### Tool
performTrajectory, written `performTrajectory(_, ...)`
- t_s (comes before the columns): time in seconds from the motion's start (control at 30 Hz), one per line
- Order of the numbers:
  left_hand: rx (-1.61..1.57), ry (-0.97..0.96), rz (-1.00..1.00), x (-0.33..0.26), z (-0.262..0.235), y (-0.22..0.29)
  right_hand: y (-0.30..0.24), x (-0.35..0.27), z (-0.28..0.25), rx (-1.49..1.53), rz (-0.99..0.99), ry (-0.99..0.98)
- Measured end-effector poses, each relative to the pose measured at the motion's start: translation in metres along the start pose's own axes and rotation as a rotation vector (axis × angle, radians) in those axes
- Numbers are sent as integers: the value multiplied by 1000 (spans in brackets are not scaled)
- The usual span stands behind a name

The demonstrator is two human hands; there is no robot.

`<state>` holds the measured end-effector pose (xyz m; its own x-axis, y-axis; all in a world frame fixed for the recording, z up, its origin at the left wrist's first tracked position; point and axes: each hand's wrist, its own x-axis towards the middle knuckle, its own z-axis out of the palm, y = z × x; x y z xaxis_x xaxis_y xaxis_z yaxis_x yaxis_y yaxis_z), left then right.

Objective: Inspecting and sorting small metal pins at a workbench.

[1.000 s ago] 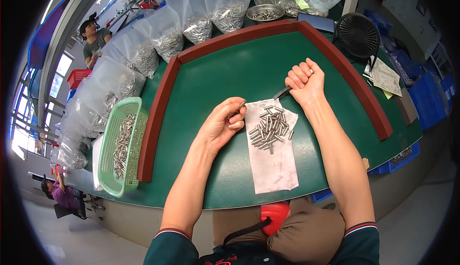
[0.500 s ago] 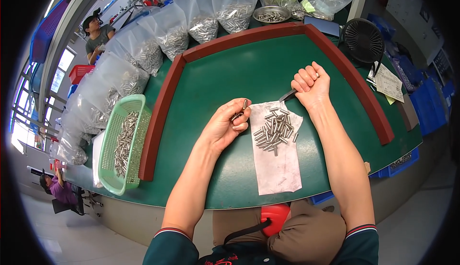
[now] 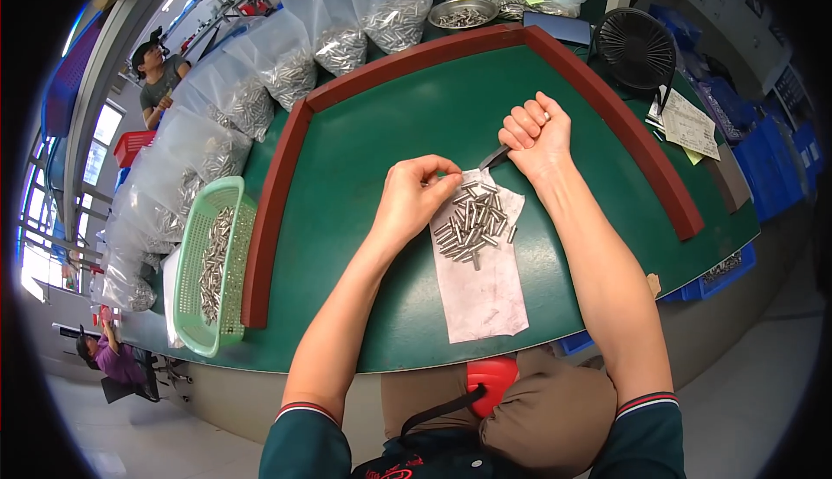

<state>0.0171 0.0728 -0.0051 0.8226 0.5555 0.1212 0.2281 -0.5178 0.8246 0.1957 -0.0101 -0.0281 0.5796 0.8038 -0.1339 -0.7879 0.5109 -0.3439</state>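
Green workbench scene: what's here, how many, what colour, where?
Workbench: one, green, centre
Sheet: one, pale pink, near edge
Metal pins: many, silver, heaped on sheet
Slim tool: one, dark, in right hand
Perforated basket: one, pale green, left
Border rails: three, red-brown, on workbench
Plastic bags: several, clear, beyond the rails
Bowl: one, silver, far side
Fan: one, black, far right
Papers: several, whitish, beside fan
Bins: several, blue, right
Crate: one, red, far left
Other people: two, grey-green and purple tops, left
Sleeves: two, dark green, bottom
Left hand: one, bare, beside pins
Right hand: one, bare, gripping tool
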Motion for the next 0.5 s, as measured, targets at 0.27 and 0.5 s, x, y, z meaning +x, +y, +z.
performTrajectory(0.27, 313, -101, 220, 11, 15, 14, 0, -1, 2, 0, 2, 14)
performTrajectory(0.5, -376, -66, -212, 5, 4, 15, -3, -2, -2, -12, -6, 34)
